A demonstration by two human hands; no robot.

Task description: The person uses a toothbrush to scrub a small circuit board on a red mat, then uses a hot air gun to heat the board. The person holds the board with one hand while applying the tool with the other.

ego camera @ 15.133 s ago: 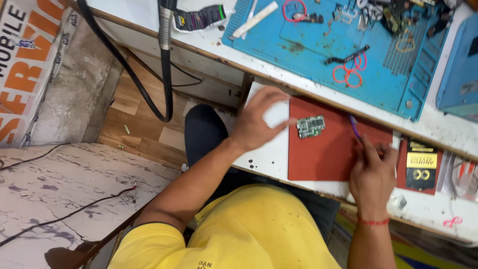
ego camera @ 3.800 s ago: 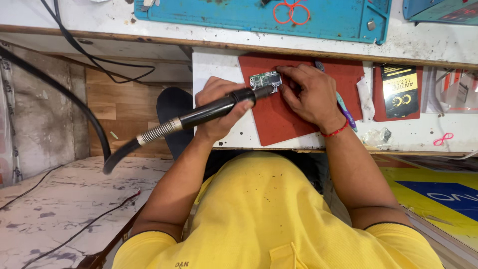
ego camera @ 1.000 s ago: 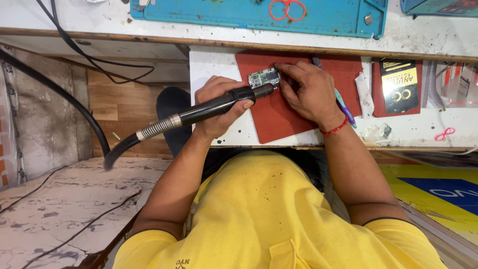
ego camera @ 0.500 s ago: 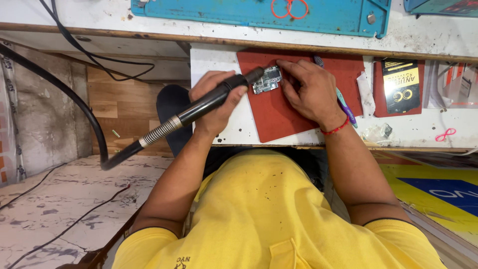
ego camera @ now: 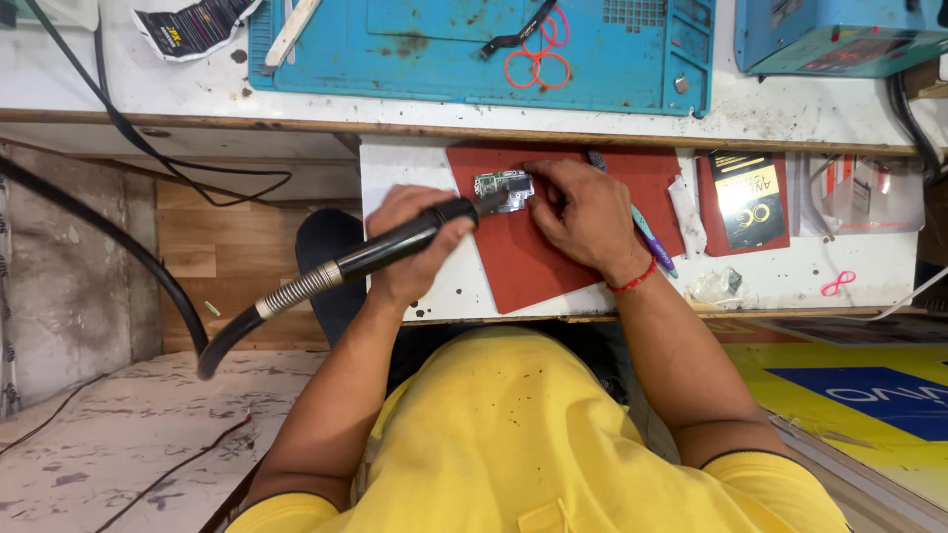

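My left hand (ego camera: 410,242) grips a black hot-air wand (ego camera: 395,245) with a coiled metal neck and thick black hose (ego camera: 118,257); its nozzle points at a small green circuit board (ego camera: 502,188). The board lies on a red mat (ego camera: 533,252) on a white pull-out shelf (ego camera: 434,296). My right hand (ego camera: 583,212) rests on the mat with its fingertips at the board's right edge, steadying it. Whether those fingers hold a small tool is hidden.
A purple pen (ego camera: 647,232) lies right of my right hand. A black and yellow packet (ego camera: 748,197) sits further right. On the bench above are a blue work mat (ego camera: 474,49) with red rubber bands (ego camera: 538,59) and a blue box (ego camera: 839,35). A black cable (ego camera: 148,148) hangs at left.
The wand's nozzle has stayed over the board, its handle shifting slightly. My right hand has kept its place at the board. Long before, no wand was in my left hand.
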